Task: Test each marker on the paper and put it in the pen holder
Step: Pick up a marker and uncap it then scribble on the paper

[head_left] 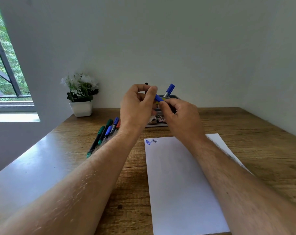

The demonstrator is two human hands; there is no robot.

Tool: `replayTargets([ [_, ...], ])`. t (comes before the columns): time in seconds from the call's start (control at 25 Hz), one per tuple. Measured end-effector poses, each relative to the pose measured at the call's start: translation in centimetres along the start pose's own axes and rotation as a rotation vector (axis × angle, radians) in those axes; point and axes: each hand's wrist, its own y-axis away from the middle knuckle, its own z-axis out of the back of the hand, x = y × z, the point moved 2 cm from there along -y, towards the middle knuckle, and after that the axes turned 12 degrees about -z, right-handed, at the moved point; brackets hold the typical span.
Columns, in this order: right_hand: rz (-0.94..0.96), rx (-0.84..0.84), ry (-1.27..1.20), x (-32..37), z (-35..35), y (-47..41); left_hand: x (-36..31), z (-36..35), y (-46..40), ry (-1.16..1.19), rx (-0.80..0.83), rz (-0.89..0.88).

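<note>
You hold a blue-capped marker (159, 98) between both hands, raised above the far middle of the wooden counter (245, 126), directly in front of the pen holder. Your left hand (137, 104) has its thumb and forefinger curled round one end, with a small black tip showing above the fingers (151, 92); your right hand (181, 116) pinches the blue end. That two-handed grip suggests you are pulling the cap off or pressing it on; which one cannot be told.

Behind your hands the dark grey pen holder (173, 96) is mostly hidden, with one blue-capped silver pen (169, 90) standing tilted in it, so at least one item looks sorted already. Nearer you, the white sheet of paper (181, 184) lies flat on the counter, carrying a blue scribble (148, 142) and a thin black scribble (155, 141) at its far left corner, kept close to the hands for quick testing.

To the left, a bunch of green, blue and red markers (106, 131) lies together on the counter, seemingly waiting their turn. Further left stands a white square pot of white flowers (82, 99), out of the working area.
</note>
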Motion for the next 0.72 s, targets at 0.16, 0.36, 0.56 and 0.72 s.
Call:
replayTargets([
  [0.16,-0.008,0.021,0.027,0.16,0.18,-0.04,0.60,-0.03,-0.16,0.002,0.017,0.035],
  [0.36,-0.013,0.023,0.050,0.22,0.48,-0.12,0.75,0.00,-0.17,0.032,0.014,0.049],
  [0.56,-0.013,0.028,0.079,0.29,0.62,-0.12,0.70,0.10,-0.16,0.053,0.004,0.042],
  [0.72,-0.044,0.008,0.074,0.25,1.00,-0.10,0.53,0.35,-0.40,0.145,0.001,0.045],
])
